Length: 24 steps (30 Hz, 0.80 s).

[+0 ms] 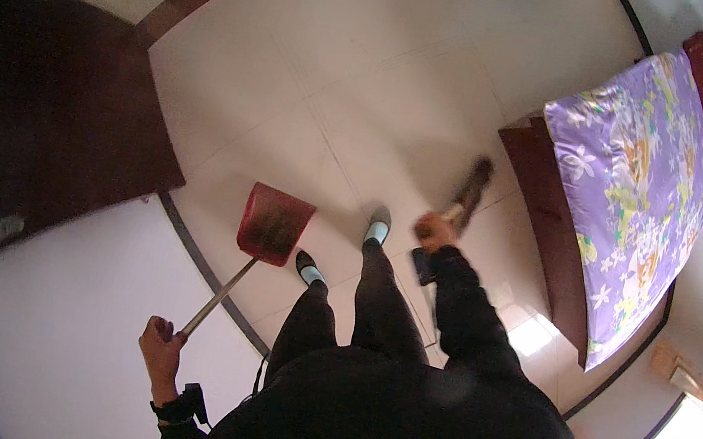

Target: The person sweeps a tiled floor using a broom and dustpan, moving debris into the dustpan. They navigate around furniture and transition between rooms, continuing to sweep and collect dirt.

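At the lower left, my left hand (160,347) is closed round the top of a long thin handle. That handle runs down to a red dustpan (273,224) by my left foot, with its wide mouth turned away from me. My right hand (434,232) is wrapped round the stick of a broom (475,182), out over the floor to the right of my feet. Motion smears the broom's dark bristle head, so whether it touches the floor cannot be made out. Dust or dirt inside the pan is too dim to tell.
On the right stands a bed with a purple flowered cover (627,190) and a dark red wooden frame (543,231). A dark brown door (64,119) with a handle is at the left, next to a white wall (75,341). Pale floor tiles (328,78) stretch ahead.
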Motion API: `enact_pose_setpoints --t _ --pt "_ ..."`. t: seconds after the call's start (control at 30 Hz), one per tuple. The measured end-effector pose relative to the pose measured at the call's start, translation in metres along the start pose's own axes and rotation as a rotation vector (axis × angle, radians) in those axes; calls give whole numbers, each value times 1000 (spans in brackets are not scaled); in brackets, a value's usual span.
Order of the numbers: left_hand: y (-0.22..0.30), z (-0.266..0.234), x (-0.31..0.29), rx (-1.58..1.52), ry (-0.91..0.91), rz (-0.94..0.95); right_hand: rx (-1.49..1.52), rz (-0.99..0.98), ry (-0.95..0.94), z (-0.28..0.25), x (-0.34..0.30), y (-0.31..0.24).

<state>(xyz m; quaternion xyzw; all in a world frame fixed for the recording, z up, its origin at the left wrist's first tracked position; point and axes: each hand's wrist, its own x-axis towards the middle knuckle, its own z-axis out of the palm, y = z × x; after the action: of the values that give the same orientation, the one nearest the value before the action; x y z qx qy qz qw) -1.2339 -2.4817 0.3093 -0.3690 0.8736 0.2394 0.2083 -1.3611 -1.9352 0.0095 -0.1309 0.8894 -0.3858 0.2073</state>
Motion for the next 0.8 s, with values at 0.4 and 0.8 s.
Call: enact_pose_setpoints --t 0.4,0.8 --pt "121 -17 -8 75 64 39 1858 867 -108 -113 6 -136" --pt "139 -40 -18 -101 38 104 219 344 -91 -182 134 -15"
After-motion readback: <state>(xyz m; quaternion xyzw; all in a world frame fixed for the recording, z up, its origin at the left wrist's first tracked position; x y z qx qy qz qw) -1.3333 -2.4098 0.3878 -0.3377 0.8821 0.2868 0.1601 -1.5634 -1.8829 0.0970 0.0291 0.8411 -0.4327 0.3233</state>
